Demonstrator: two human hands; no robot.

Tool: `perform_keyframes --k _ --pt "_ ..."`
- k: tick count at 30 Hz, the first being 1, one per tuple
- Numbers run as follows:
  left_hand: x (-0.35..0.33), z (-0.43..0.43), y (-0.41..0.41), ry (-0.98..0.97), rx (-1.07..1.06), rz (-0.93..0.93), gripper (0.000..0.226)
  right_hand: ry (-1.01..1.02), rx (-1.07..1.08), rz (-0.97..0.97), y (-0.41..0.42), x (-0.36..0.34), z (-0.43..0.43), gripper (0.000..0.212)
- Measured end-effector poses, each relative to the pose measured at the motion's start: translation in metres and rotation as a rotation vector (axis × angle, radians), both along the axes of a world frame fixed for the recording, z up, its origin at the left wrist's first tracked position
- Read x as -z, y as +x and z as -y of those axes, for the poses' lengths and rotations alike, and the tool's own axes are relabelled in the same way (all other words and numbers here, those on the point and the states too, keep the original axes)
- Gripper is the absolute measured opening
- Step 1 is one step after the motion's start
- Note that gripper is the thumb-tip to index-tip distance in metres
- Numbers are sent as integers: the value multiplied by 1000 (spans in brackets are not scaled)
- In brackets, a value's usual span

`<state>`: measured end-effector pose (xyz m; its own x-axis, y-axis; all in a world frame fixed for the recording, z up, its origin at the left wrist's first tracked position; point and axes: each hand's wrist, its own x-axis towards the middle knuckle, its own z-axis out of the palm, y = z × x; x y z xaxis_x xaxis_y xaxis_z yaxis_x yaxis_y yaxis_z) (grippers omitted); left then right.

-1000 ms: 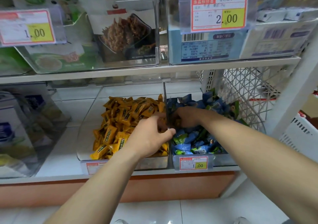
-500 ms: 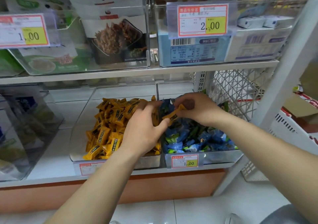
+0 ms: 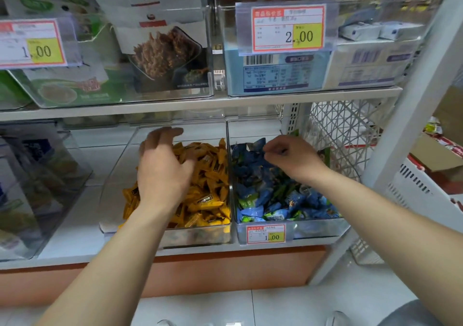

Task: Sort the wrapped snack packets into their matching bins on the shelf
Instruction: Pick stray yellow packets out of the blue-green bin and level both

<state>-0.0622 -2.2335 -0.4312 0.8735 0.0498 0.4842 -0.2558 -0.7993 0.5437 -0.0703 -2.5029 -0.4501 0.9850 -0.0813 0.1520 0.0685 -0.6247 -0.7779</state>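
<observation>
Left grip (image 3: 162, 172) now over yellow packets (image 3: 210, 195), right grip (image 3: 290, 160) apart.

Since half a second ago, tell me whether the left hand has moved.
Yes. The left hand has moved left, away from the divider between the bins, deeper over the yellow packets.

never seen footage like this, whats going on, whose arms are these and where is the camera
No machine here: a person wears a camera on the head, looking down at their own bare arms. Two clear bins stand side by side on a shelf: the left bin holds yellow packets, the right bin blue packets. The left hand is spread open over the yellow ones, holding nothing visible. The right hand hangs over the blue ones, fingers curled; whether it pinches a packet is unclear.
</observation>
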Motion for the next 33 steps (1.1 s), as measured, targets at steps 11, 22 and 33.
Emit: perform_keyframes --k 11,22,33 --pt "29 26 -13 43 475 -323 57 -794 -484 -451 79 42 -44 73" --pt "32 15 -6 8 552 -342 60 -420 -323 -81 76 16 -9 19" --pt "31 17 -5 -19 551 -350 55 -557 -435 -195 68 18 -31 20"
